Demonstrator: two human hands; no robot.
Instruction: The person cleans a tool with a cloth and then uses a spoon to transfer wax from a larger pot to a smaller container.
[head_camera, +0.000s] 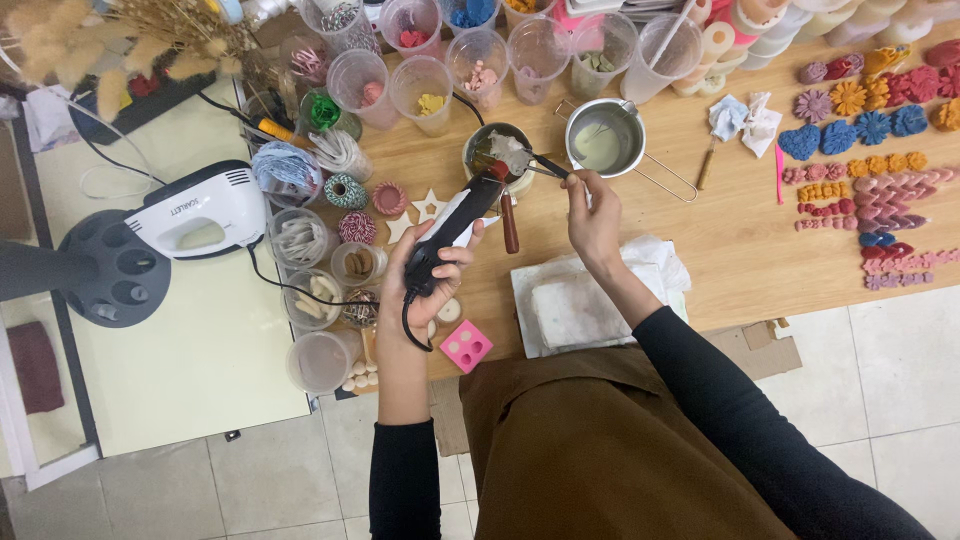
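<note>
My left hand grips a black and white heat gun by its handle, with the nozzle aimed up at a small metal pot on the wooden table. My right hand holds thin black tweezers whose tip reaches into the pot, at a pale lump with brownish liquid around it. The pot's red-brown handle points toward me. A cord trails from the heat gun off to the left.
A second metal pot with pale contents stands right of the first. Clear plastic cups line the back. A pink mould, a white tray, a white hand mixer and several coloured flower shapes lie around.
</note>
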